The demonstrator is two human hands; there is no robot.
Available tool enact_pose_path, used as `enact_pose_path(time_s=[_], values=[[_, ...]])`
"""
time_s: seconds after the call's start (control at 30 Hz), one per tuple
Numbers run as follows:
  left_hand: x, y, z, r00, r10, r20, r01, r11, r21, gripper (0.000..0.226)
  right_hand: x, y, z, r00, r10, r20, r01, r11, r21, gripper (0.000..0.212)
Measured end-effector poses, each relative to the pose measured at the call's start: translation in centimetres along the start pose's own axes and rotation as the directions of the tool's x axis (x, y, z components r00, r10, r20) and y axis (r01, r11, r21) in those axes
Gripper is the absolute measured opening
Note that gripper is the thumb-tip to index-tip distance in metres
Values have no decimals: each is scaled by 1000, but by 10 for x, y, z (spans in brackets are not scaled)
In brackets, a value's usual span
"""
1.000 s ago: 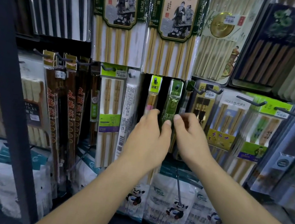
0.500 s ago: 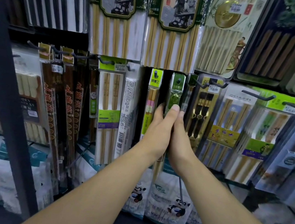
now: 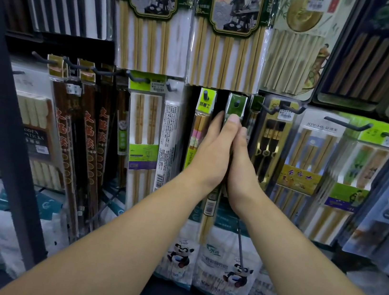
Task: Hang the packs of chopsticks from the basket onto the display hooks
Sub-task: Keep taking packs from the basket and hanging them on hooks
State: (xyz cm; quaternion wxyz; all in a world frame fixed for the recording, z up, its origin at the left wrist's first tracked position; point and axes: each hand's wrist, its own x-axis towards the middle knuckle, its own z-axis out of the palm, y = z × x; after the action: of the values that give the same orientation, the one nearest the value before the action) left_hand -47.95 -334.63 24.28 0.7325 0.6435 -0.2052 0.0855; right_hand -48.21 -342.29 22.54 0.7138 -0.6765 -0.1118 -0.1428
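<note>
A narrow green pack of chopsticks point(image 3: 236, 104) hangs on a dark display hook point(image 3: 237, 102) in the middle row. My left hand point(image 3: 210, 154) and my right hand point(image 3: 240, 168) lie side by side with straight fingers, pressed flat against the pack from the front. The fingertips reach up to just below the green header card. The pack's lower end with a barcode point(image 3: 210, 206) shows under my wrists. The basket is out of view.
A pink-and-yellow pack point(image 3: 200, 123) hangs just left, a black-and-gold pack point(image 3: 270, 143) just right. Larger packs fill the upper row point(image 3: 228, 39). Panda-printed bags point(image 3: 229, 264) hang below. A dark shelf post point(image 3: 9, 121) stands at the left. Bare hook tips point(image 3: 349, 124) stick out at the right.
Both hands have come together and moved up the green pack, from fingering its middle to pressing flat on it. The view has closed in on the shelf.
</note>
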Motion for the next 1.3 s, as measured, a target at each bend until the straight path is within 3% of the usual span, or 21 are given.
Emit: enact_pose_path(time_s=[0.2,0.37,0.6,0.8,1.0,1.13,1.2,1.3], values=[[14,-4,4,999,-19,-32,20,999,40,50,16,13,-1,999,48,-5,-47,997,60,80],[25,2,7,993,-111,-46,112,994,18,59,30,13,-2,995,95,10,-95,992,78,81],[18,-4,9,990,-125,-63,128,990,51,66,30,20,-7,992,117,44,-119,992,51,80],[-5,-14,5,984,-179,-28,180,980,82,59,7,35,-15,988,151,9,-151,988,12,71],[-59,-36,-4,935,-353,-20,353,927,130,72,-54,42,-29,982,168,-84,-177,979,-106,83],[-112,-56,-16,900,-434,-23,431,884,180,72,-103,67,-50,984,133,-120,-167,923,-347,30],[-135,-63,-30,869,-494,-42,492,848,197,67,-129,88,-61,973,198,-120,-230,881,-412,8],[-171,-80,-56,838,-544,-42,532,798,284,53,-171,128,-71,939,332,-92,-331,793,-512,13]])
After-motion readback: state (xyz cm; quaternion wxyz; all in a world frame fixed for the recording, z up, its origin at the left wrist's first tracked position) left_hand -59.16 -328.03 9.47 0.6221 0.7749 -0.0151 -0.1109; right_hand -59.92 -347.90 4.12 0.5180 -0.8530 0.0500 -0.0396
